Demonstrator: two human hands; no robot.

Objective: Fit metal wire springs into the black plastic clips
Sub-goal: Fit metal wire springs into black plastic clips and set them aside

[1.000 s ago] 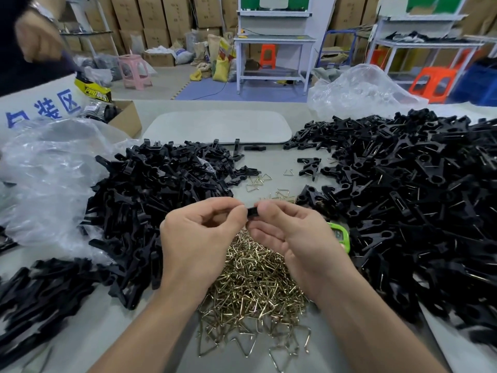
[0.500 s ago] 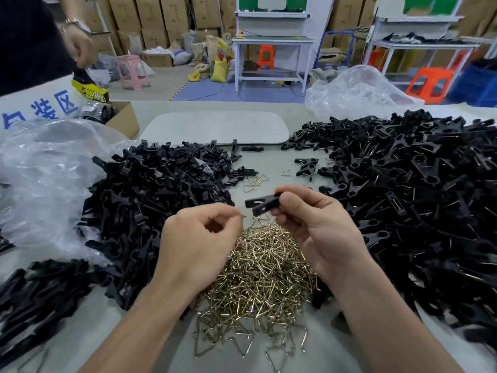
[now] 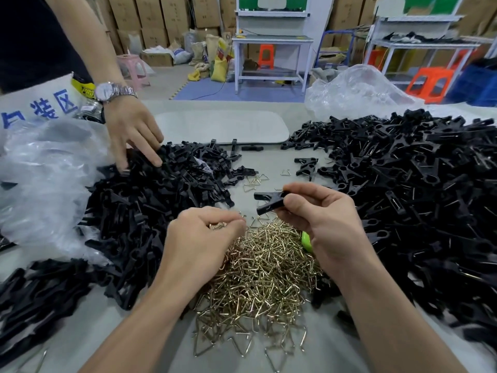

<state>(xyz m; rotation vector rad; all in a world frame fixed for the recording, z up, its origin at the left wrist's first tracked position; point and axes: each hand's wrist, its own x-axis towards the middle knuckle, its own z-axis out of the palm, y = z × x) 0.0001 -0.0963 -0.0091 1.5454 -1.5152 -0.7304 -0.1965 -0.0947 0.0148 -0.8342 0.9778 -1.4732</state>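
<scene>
Black clip (image 3: 269, 202): gripped in the right hand (image 3: 325, 224), held above the spring pile (image 3: 263, 278).
Left hand (image 3: 201, 238): fingers curled, pinching a wire spring (image 3: 219, 226), apart from the clip.
Risk: tangled neighbours could have lifted with it, or the thin wire slipped.

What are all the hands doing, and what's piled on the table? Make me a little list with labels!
left hand: pinches a wire spring just above the spring pile
right hand: grips one black clip
spring pile: gold-coloured, in the middle, between the two wrists
left clip pile: black, beside the springs
right clip pile: black, the bigger heap
other person's hand: wears a watch, fingers touch the left clip pile
plastic bag: clear, crumpled, at the far left
</scene>
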